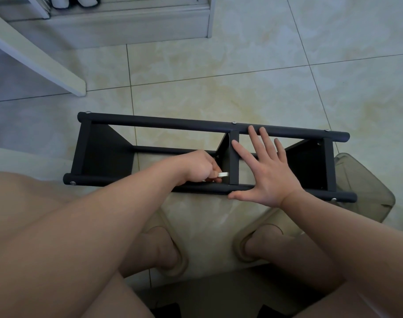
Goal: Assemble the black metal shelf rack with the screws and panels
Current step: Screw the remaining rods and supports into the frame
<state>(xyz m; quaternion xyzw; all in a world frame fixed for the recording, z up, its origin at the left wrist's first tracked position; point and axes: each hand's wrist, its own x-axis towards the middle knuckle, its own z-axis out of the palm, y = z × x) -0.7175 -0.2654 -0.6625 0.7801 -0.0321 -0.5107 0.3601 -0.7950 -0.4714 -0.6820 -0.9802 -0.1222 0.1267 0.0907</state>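
The black metal shelf rack (173,125) lies on its side on the tiled floor, with two long tubes and three black panels between them. Silver screw heads show at the tube ends. My left hand (200,167) reaches inside the rack beside the middle panel (233,161) and grips a small white tool (223,174). My right hand (267,171) lies flat with fingers spread over the rack, its thumb on the near tube and its fingertips near the far tube.
A translucent grey plastic bin (367,187) stands under the rack's right end. My feet in beige slippers (170,249) are just in front of the rack. A white board (35,56) and a low white shelf unit (127,21) sit at the far left.
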